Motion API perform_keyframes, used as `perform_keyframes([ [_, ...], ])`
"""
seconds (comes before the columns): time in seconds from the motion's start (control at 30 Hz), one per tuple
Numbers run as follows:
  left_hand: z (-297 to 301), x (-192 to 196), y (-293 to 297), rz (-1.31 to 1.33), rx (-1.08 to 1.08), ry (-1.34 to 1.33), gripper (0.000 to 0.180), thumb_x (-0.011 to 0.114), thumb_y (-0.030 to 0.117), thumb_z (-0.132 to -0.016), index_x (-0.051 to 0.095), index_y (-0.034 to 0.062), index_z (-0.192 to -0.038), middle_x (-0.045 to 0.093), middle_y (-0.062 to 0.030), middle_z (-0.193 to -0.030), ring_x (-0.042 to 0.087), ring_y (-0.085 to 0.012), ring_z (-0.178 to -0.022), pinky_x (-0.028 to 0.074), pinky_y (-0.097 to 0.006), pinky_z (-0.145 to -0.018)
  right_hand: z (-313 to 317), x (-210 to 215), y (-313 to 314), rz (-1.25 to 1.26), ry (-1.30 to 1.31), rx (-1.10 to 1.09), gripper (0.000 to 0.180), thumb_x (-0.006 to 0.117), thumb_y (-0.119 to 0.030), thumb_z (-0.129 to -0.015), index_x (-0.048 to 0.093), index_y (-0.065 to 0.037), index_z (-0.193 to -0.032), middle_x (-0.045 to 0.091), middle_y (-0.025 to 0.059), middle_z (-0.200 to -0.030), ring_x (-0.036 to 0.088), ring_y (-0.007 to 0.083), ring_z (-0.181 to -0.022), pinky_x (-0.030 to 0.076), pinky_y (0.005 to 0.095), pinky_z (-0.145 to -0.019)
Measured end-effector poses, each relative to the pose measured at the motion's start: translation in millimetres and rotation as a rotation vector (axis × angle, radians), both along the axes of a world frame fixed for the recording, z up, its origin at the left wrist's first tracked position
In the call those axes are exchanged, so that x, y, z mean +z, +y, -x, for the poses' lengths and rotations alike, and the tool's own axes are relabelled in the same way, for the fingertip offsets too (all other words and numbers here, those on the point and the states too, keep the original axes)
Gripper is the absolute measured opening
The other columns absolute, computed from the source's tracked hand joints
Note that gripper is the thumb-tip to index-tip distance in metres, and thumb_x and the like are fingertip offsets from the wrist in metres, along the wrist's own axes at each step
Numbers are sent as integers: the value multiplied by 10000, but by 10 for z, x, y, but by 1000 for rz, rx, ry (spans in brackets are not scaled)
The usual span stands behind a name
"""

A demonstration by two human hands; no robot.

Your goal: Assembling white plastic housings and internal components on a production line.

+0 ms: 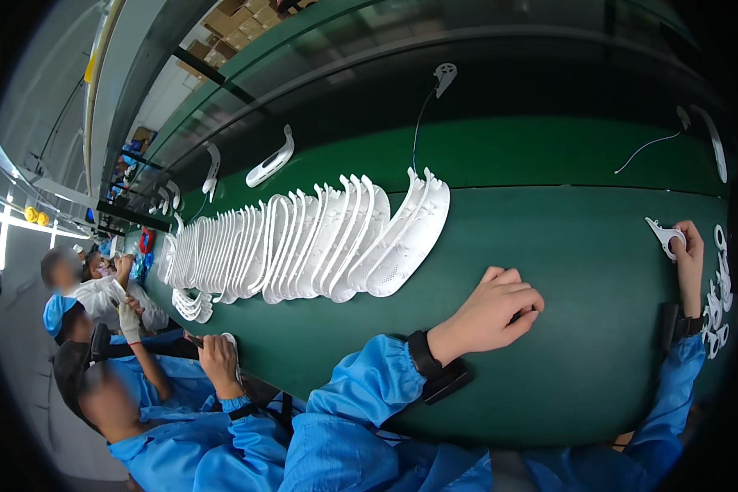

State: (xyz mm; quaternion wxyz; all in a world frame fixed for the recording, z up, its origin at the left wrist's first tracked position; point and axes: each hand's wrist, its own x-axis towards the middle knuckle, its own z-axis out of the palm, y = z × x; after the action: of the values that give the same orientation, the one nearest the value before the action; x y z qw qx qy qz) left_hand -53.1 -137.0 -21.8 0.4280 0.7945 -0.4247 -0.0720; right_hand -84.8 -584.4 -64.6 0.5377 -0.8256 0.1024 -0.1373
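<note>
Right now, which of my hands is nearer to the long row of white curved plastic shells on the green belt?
Left. Your left hand rests closed on the belt just right of and below the row of white shells. Your right hand is far off at the right edge, holding a small white part.

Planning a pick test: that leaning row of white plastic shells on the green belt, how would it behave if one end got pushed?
The shells look thin, so probably light and stiff. They lean on one another, so nudging the end shell would likely topple the row. The green belt looks smooth; they may slide.

The left hand [488, 316] rests loosely fisted, fingers [523, 305] curled under. The right hand [690, 250] reaches forward, fingers pinched shut.
</note>
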Motion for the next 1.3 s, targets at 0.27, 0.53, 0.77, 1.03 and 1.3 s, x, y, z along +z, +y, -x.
perform_keyframes([
  [0.27,27,61,-26,4,-3,19,75,622,90,-808,642,109,-879,598,37,-734,482,-169,-765,327,-327,-818,14,128,90,-27,24,-32,117,528,-41,-840,539,-25,-955,488,-36,-819,434,36,-712,329,183,-611],
  [0.53,17,24,-48,-43,21,25,103,641,85,-814,673,115,-906,613,38,-744,509,-161,-754,337,-325,-826,-4,188,238,-9,2,-67,92,526,-34,-822,540,-22,-912,516,-37,-775,448,33,-673,342,193,-558],
  [0.77,57,59,-66,-77,71,29,100,641,83,-817,669,121,-905,601,46,-724,498,-155,-746,328,-318,-831,-7,270,349,-26,18,-31,92,524,-35,-828,539,-22,-917,515,-39,-775,449,29,-678,338,191,-561],
  [1.03,-227,645,86,-160,168,-283,203,673,108,-767,634,34,-952,635,-141,-925,587,-338,-898,478,-420,-803,-32,199,304,-7,15,-56,81,529,-69,-839,544,-39,-913,523,-49,-761,442,18,-639,331,189,-517],
  [1.3,-2004,938,966,-1013,976,-314,605,596,485,-824,539,179,-1343,602,-229,-1236,541,-363,-1201,448,-447,-997,-53,282,407,-6,67,-106,95,523,-84,-829,555,-63,-915,525,-63,-768,440,2,-628,318,171,-461],
])
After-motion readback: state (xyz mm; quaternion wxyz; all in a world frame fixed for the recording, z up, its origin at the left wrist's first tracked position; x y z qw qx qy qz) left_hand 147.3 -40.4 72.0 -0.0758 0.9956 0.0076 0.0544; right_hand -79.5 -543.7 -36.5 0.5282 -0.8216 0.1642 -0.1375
